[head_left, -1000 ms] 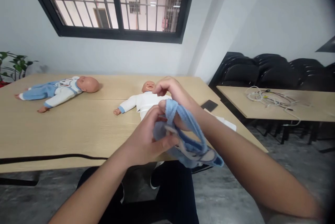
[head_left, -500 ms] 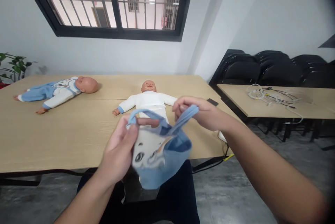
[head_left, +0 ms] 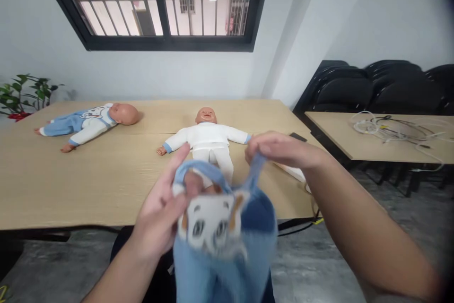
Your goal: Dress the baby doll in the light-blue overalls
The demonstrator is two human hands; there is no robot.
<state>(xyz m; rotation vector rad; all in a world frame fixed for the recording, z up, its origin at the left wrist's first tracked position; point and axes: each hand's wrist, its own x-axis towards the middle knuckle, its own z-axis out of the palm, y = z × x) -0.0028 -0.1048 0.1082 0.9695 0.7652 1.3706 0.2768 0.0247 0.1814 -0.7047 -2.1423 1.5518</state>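
Observation:
A small blue garment (head_left: 227, 246) with a white animal-face patch hangs in front of me, over the table's near edge. My left hand (head_left: 165, 203) grips its upper left part beside the left strap, the index finger raised. My right hand (head_left: 273, 148) pinches the top of the right strap, so that the strap is pulled upward. Just beyond, a doll (head_left: 209, 135) in a white top and white trousers lies face up with its arms spread. Its feet are partly hidden behind the garment and my left hand.
A second doll (head_left: 90, 121) in blue and white lies at the left of the table (head_left: 88, 180). A dark phone (head_left: 298, 137) and a white object (head_left: 292, 171) are near the right edge. Cables (head_left: 376, 125) lie on another table, with stacked black chairs (head_left: 344, 88) behind.
The garment has dropped lower and opened out, its patch now facing me and its blue lower part hanging down. My right hand has shifted slightly right. The view has turned a little.

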